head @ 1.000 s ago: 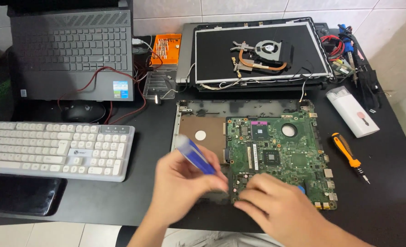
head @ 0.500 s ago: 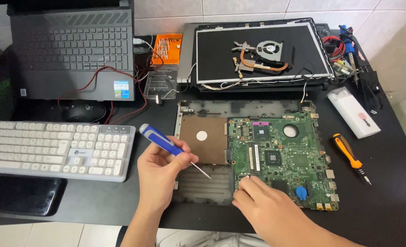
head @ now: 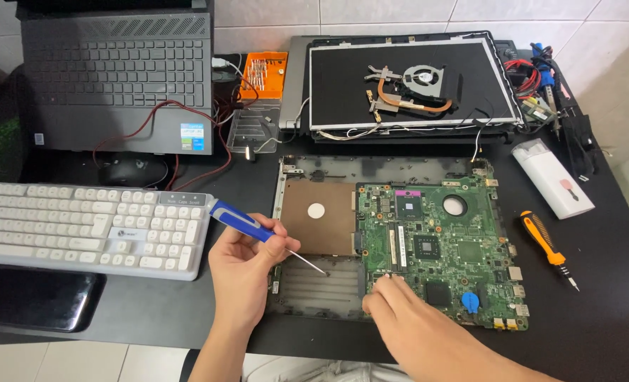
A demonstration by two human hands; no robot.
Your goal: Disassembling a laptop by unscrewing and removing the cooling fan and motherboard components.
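**Thin board, fine tool: a light touch at the edges**

The left hand is closed around a blue-handled screwdriver, pinching the handle between thumb and fingers, with the slim shaft pointing down and right toward the dark chassis tray. The tip seems to hover just above the tray near the brown plate, though the view is too small to tell whether it touches.

The right hand lies palm down, fingers curled, with its fingertips pressing on the lower left edge of the green motherboard. It holds nothing; it rests on the board.

The motherboard sits in the open laptop base, at the middle of the black desk, its left edge beside the brown plate. It looks light, thin and stiff, but fragile: chips, sockets and a blue round part stand proud of its face. A sound hold is probably at the bare edges, not on the components, and lifting it flat would spare it from flexing.

The screwdriver is light and rigid; its smooth handle suits a pinch grip.

Nearby lie an orange screwdriver to the right and a white keyboard to the left.
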